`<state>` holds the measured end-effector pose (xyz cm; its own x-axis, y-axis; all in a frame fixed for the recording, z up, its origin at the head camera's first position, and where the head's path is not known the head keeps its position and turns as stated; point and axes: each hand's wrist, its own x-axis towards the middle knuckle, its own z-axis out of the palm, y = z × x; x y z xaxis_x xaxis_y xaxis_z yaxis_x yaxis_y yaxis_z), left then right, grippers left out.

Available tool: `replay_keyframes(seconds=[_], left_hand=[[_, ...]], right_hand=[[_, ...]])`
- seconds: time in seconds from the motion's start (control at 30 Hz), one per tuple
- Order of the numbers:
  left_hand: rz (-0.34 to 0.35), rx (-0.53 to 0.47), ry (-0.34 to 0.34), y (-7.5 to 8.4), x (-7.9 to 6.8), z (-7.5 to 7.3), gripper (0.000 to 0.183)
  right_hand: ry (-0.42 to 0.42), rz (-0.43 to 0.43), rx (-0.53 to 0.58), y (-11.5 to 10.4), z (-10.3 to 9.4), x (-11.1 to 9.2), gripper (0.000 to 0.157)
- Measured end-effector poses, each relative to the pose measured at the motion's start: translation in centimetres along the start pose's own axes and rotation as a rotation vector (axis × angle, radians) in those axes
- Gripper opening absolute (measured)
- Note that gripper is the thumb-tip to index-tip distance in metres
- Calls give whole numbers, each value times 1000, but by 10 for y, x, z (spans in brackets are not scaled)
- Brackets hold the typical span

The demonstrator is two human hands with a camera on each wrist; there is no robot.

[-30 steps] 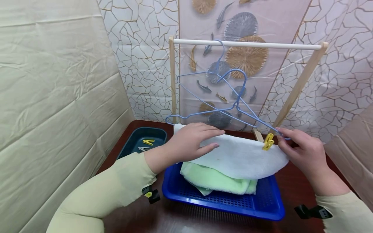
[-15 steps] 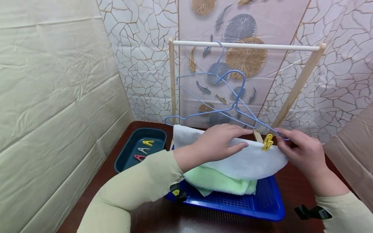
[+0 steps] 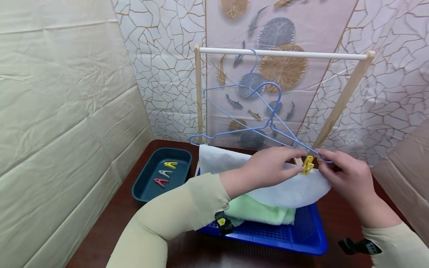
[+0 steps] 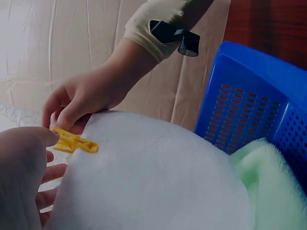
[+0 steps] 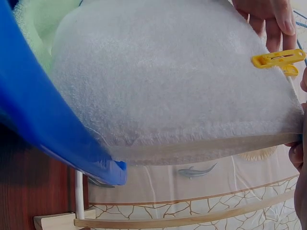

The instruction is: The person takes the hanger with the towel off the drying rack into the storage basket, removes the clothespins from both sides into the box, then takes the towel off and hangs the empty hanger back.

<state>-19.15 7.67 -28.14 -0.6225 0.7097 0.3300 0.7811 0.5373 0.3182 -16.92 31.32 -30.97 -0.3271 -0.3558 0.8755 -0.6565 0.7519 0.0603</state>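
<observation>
The left hand [image 3: 268,167], thumb and fingers parted, is at the yellow clothespin [image 3: 307,165] on the fluffy white towel [image 3: 295,190]; beside it, the right hand [image 3: 348,171] pinches the blue wire hanger [image 3: 270,123]. Below the fingers, a perforated blue basket [image 3: 320,230] holds a plush green towel [image 3: 264,208]. Left of them, a teal tray [image 3: 151,191] holds three clothespins [image 3: 165,173].

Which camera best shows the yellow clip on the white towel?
The right wrist view: the clip is large there, and nothing covers it. The left wrist view also shows it close, but the left thumb is at its end. The head view shows it small.
</observation>
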Motion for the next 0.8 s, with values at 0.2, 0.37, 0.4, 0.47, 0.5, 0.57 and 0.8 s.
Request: replay_keyframes(seconds=[0.2, 0.37, 0.4, 0.47, 0.5, 0.57, 0.8], left_hand=[[-6, -22, -19, 4, 4, 7, 48], [-15, -15, -13, 10, 10, 9, 39], [-16, -15, -13, 11, 12, 8, 38], [-17, -24, -14, 13, 13, 8, 35], [-19, -27, -16, 13, 14, 8, 35], [-26, -28, -18, 14, 14, 9, 35], [-27, -28, -6, 15, 17, 10, 36]], right_hand=[[11, 1, 28, 1, 1, -2, 49], [5, 10, 17, 1, 1, -4, 49], [4, 12, 13, 1, 1, -4, 49], [4, 14, 7, 1, 0, -5, 49], [5, 14, 7, 1, 0, -5, 49], [1, 11, 7, 1, 0, -5, 49], [-2, 17, 7, 4, 0, -6, 50]])
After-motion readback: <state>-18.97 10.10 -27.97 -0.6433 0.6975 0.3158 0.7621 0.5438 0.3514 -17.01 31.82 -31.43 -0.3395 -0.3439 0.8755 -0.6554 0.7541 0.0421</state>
